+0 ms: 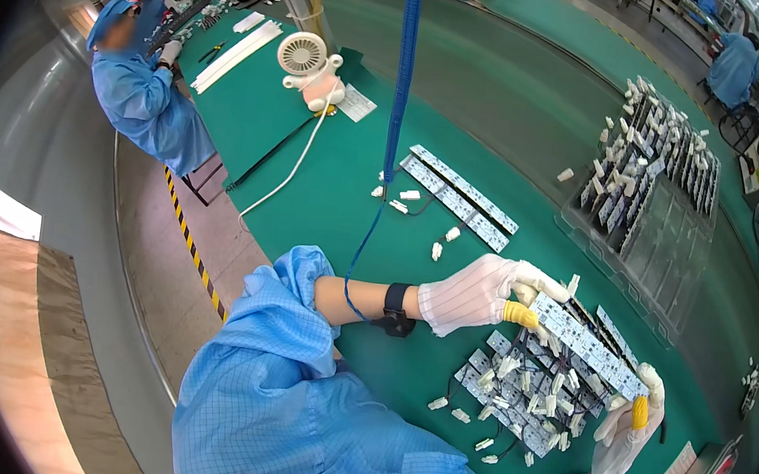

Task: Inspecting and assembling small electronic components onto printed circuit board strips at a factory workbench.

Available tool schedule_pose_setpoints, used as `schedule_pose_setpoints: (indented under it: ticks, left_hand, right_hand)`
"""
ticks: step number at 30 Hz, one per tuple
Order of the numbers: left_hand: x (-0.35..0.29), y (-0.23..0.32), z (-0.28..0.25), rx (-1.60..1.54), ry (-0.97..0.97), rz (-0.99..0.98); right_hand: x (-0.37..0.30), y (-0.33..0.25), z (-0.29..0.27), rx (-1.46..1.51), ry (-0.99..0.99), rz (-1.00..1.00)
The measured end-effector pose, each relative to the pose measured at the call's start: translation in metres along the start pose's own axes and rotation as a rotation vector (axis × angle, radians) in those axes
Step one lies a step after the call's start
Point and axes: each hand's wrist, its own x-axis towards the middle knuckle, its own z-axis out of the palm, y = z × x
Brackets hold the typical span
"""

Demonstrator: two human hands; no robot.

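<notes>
A long white circuit board strip (588, 345) is held at its two ends, raised over a pile of similar boards. My left hand (494, 295), in a striped white glove with yellow fingertips, grips its upper left end. At the lower right end, my right hand (630, 421) closes on the same strip, also gloved. Under the strip lies the pile of circuit boards (511, 390) with short dark wires and white connectors. Another strip (614, 334) shows just behind the held one. Two more boards (459, 197) lie side by side farther up the green table.
A clear plastic tray (635, 273) holds rows of boards at the right. A blue coiled cord (404, 73) hangs down mid-view. A small fan (304, 55) with a white cable stands at the far left. One co-worker (149, 93) sits beyond the table's left side.
</notes>
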Motion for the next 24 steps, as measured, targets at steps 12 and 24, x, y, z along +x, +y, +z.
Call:
schedule_pose_setpoints:
  ticks: [12,24]
  left_hand:
    - [-0.001,0.01,-0.01,0.011,-0.074,-0.159]
    - [-0.006,0.003,0.001,-0.197,0.011,-0.003]
  right_hand:
    - [0.011,-0.007,0.022,-0.175,0.221,0.056]
    - [0.007,-0.002,0.005,-0.078,0.064,-0.107]
